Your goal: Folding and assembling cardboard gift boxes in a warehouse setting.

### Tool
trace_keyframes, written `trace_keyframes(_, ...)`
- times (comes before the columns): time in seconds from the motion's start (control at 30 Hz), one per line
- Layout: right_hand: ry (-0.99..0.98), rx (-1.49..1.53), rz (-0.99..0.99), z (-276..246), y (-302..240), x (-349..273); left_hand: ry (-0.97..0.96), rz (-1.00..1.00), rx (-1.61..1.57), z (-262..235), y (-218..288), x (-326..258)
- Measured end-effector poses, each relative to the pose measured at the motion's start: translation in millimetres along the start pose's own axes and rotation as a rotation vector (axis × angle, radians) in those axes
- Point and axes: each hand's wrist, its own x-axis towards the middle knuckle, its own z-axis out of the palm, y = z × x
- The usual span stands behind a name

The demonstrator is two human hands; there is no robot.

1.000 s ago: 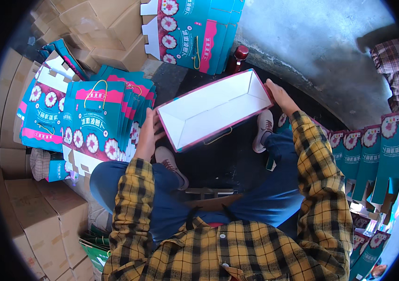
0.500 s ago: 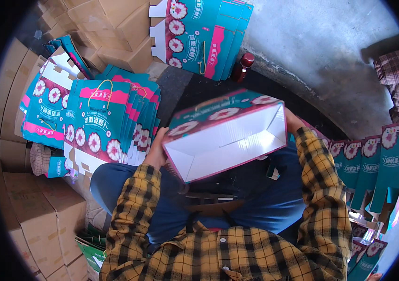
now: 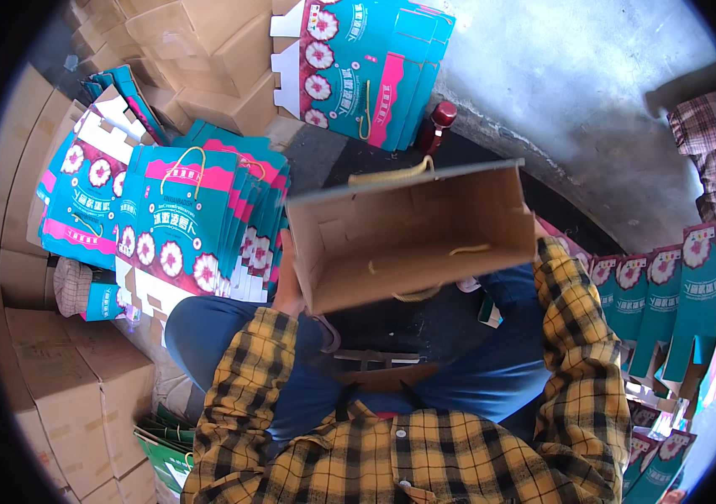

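A cardboard gift box [image 3: 408, 244] with yellow cord handles is held up over my lap. Its open side faces me and shows the bare brown inside and folded bottom flaps. My left hand [image 3: 288, 281] grips the box's left end, and my right hand [image 3: 539, 231] holds the right end; most of the right fingers are hidden behind the box wall. One cord handle [image 3: 392, 175] stands up along the far rim, and another hangs at the near rim.
Flat teal and pink cartons [image 3: 177, 210] lean in a stack at left, with more flat cartons [image 3: 358, 67] at the back. A dark red bottle [image 3: 436, 126] stands by the wall. Set-up boxes [image 3: 656, 294] line the right side. Brown cartons [image 3: 72, 386] pile up at left.
The gift box has been turned over between my hands: its white, shiny closed bottom faced me before, and now its open brown inside does. Both hands still hold its ends.
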Motion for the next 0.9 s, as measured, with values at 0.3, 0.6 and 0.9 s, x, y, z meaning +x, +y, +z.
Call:
trace_keyframes(0.3, 0.308, -0.505, 0.349, 57.6, -2.9, 23.9, 0.036, -0.059, 0.121, -37.5, -34.5, 15.1)
trace_keyframes(0.6, -0.031, -1.826, -0.169, 109.0, -29.0, 7.4, -0.1, 0.215, 0.92, 6.4, -8.0, -0.9)
trace_keyframes(0.9, -0.032, -1.406, 0.178, 83.1, -2.8, 32.8, -0.213, 0.162, 1.18, 25.5, 12.4, 6.0)
